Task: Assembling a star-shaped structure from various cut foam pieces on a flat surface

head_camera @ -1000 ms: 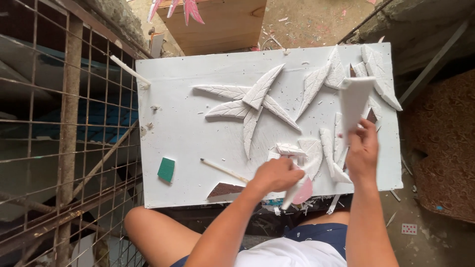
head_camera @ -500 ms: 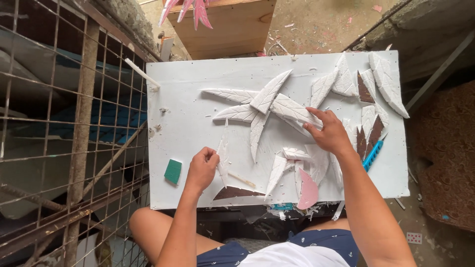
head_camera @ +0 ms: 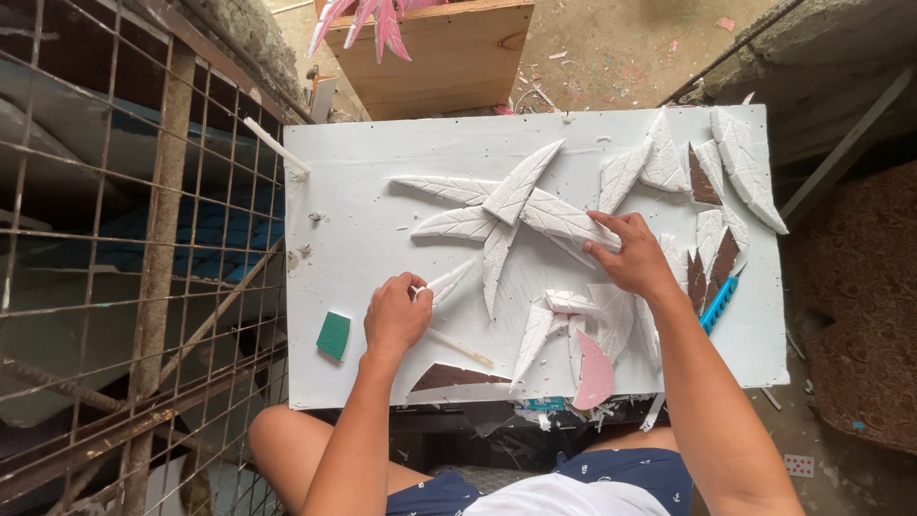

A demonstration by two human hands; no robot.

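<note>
Left hand (head_camera: pixel 396 315) fingers pinch near tip of white foam leaf (head_camera: pixel 451 280), long axis running far-right; right hand (head_camera: pixel 630 253) flat, released, on leaf cluster (head_camera: pixel 521 205).

This looks like a rough outdoor craft workshop. A white foam board (head_camera: pixel 382 191) serves as tabletop and carries carved white foam leaves (head_camera: pixel 521 182). Foam scraps lie on the bare dirt floor (head_camera: pixel 621 48). A rusty wire-mesh frame (head_camera: pixel 124 287) stands on the left, and an unpainted wooden box (head_camera: pixel 430 57) stands at the far side.
</note>
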